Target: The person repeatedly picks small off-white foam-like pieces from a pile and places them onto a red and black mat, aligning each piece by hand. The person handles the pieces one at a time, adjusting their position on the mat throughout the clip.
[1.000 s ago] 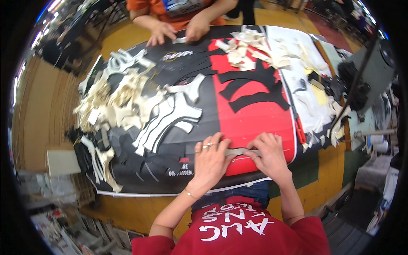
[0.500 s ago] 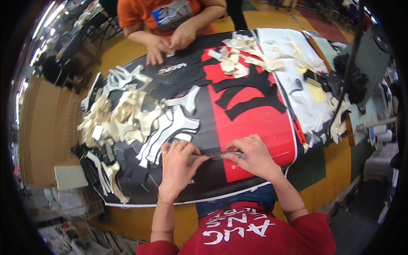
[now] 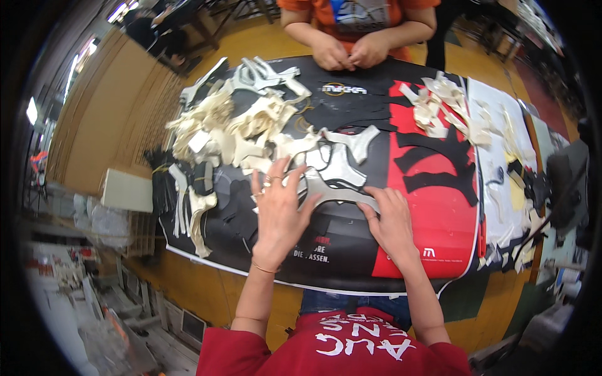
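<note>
A wooden worktop (image 3: 188,285) carries a big black and red printed sheet (image 3: 439,219) that covers most of it, with a narrower white sheet (image 3: 501,125) lying along its right side. Across the upper left of the black part spreads a wide heap of cream cut pieces (image 3: 232,125), some overlapping, and a smaller heap of cream scraps (image 3: 445,106) sits on the red part near the far edge. Black cut shapes (image 3: 439,166) lie flat on the red area, well apart from the hands. On the far side of the worktop a second person in an orange shirt (image 3: 357,12) has both hands (image 3: 348,53) together at the sheet's edge. A pale box (image 3: 125,190) stands off the left end of the worktop. Near the middle lies a grey and white branching cut piece (image 3: 338,169), flat on the black part, just beside the cream heap. The left hand (image 3: 279,210) rests flat with fingers spread wide, holding nothing, its fingertips on the left arms of that piece. The right hand (image 3: 392,219) lies palm down with fingers close together, the tips pressing on the piece's lower right arm, not closed around it
</note>
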`<action>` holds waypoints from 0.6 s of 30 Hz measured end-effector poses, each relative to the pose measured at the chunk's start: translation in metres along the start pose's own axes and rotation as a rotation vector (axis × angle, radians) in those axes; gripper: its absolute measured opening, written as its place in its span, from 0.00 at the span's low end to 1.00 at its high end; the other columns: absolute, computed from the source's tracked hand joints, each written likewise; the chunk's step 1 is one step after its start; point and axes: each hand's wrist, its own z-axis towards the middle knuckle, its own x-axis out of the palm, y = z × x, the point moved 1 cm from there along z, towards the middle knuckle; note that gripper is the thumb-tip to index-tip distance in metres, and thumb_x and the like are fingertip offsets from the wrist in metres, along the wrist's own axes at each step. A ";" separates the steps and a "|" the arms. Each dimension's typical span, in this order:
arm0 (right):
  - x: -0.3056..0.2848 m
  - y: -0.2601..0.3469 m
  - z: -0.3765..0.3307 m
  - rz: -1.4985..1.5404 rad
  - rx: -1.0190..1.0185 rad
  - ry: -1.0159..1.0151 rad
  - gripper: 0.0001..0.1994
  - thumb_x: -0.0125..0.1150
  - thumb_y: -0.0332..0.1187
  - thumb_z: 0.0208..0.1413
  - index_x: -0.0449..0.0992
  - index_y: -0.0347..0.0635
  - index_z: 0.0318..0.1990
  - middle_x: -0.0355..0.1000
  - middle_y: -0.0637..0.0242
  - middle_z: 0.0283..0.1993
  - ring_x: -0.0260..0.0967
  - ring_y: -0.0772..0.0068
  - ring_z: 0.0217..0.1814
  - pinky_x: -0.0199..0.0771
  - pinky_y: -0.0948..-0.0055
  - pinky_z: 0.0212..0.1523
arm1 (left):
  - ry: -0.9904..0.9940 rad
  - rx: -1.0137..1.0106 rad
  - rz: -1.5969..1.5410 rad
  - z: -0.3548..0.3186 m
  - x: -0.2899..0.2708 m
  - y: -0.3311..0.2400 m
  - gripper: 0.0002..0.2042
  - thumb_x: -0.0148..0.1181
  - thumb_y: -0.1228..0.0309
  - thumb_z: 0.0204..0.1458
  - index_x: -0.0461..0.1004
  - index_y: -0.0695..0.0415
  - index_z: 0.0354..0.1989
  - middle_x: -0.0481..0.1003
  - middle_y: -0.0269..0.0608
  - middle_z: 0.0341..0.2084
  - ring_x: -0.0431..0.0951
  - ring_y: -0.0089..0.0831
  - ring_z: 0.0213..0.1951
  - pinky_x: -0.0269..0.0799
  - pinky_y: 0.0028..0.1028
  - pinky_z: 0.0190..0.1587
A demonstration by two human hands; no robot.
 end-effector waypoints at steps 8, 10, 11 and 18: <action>-0.001 0.005 -0.014 -0.140 -0.034 -0.085 0.18 0.66 0.35 0.57 0.76 0.40 0.53 0.65 0.54 0.61 0.61 0.49 0.64 0.59 0.52 0.62 | -0.136 -0.201 -0.180 -0.044 0.006 0.037 0.11 0.65 0.67 0.55 0.80 0.53 0.46 0.73 0.43 0.55 0.71 0.42 0.60 0.40 0.53 0.72; -0.008 0.003 -0.021 -0.154 -0.021 -0.087 0.17 0.66 0.34 0.57 0.76 0.41 0.53 0.64 0.55 0.62 0.60 0.49 0.66 0.57 0.53 0.64 | -0.194 -0.238 -0.132 -0.041 0.003 0.062 0.11 0.63 0.66 0.56 0.79 0.55 0.45 0.74 0.45 0.53 0.72 0.44 0.57 0.44 0.54 0.71; -0.011 0.002 -0.025 -0.167 -0.017 -0.071 0.17 0.67 0.34 0.57 0.77 0.41 0.53 0.64 0.55 0.62 0.60 0.50 0.66 0.57 0.53 0.64 | -0.223 -0.256 -0.131 -0.037 0.001 0.075 0.10 0.63 0.67 0.56 0.79 0.56 0.44 0.75 0.45 0.52 0.73 0.45 0.56 0.45 0.53 0.70; -0.031 -0.004 -0.050 -0.179 0.032 -0.066 0.15 0.67 0.32 0.55 0.78 0.41 0.49 0.67 0.55 0.59 0.62 0.50 0.64 0.58 0.53 0.63 | -0.341 -0.354 -0.152 0.031 0.006 0.145 0.18 0.67 0.59 0.54 0.80 0.63 0.43 0.80 0.51 0.38 0.81 0.43 0.41 0.74 0.38 0.46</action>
